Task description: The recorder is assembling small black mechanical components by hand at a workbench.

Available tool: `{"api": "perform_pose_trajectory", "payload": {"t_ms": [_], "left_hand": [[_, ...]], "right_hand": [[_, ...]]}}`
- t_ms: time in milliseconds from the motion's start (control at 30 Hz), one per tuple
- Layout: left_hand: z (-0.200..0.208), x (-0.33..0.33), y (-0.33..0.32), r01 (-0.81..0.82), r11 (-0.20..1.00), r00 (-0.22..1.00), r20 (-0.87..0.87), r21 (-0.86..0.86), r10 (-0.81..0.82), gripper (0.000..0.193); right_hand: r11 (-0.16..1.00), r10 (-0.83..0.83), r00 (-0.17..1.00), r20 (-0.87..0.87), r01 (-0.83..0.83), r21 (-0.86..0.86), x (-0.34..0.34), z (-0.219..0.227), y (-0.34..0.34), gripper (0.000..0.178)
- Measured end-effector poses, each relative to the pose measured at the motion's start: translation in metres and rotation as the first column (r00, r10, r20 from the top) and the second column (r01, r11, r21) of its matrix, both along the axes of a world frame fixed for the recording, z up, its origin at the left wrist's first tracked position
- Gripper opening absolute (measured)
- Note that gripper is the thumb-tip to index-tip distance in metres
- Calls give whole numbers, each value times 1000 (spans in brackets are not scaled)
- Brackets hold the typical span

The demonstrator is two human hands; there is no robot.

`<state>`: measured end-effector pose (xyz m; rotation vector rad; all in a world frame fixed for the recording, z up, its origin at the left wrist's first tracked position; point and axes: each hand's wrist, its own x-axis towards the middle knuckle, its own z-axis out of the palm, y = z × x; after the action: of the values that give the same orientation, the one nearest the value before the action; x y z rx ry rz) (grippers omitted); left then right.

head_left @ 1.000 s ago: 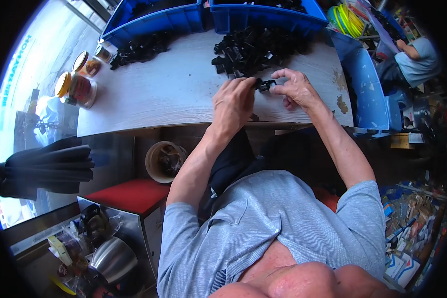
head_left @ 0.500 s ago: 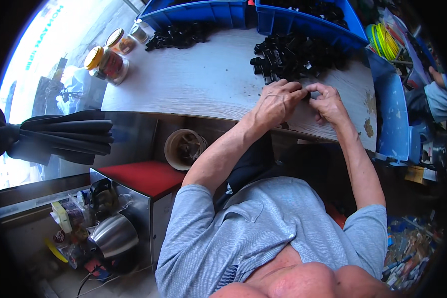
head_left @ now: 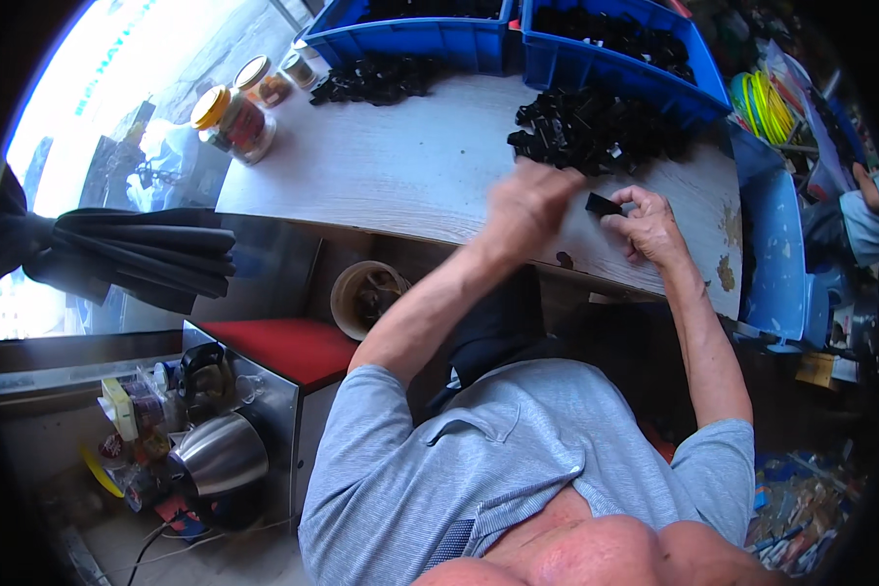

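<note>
My right hand [head_left: 651, 230] pinches a small black plastic piece [head_left: 604, 205] between thumb and fingers, just above the pale wooden table [head_left: 381, 166]. My left hand [head_left: 533, 207] is to its left, apart from that piece and smeared by motion, so its fingers do not show clearly. It is close to the near edge of a heap of black plastic parts [head_left: 591, 127]. Farther left on the tabletop lies a smaller heap of similar black parts [head_left: 376, 82].
Two blue bins [head_left: 410, 49] of black parts stand along the table's far side. Lidded jars [head_left: 244, 127] are at its left corner. A light-blue container [head_left: 776, 244] is right of the table. A red-topped cabinet [head_left: 278, 349] and a round bucket [head_left: 347, 303] stand lower left.
My left hand has moved left, away from my right hand; the two were together before. The black piece now shows in my right hand. The whole view has shifted slightly.
</note>
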<state>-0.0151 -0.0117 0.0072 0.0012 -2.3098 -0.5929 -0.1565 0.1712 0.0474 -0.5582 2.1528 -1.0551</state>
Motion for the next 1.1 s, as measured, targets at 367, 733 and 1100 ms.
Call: {"api": "perform_pose_trajectory", "payload": {"t_ms": [367,733,1100], "left_hand": [[-6,1,-189,-741,637,599,223,-212,770,45],[-13,-6,-203,-739,633,593,222,-232,774,36],[-24,-7,-203,-750,644,622,170,-149,764,21]], "right_hand": [[792,-460,861,215,508,-338,-60,-5,54,36],[716,-651,748,130,662,-219,-107,1,46,40],[704,-687,698,204,708,-53,-146,-19,-4,26]]}}
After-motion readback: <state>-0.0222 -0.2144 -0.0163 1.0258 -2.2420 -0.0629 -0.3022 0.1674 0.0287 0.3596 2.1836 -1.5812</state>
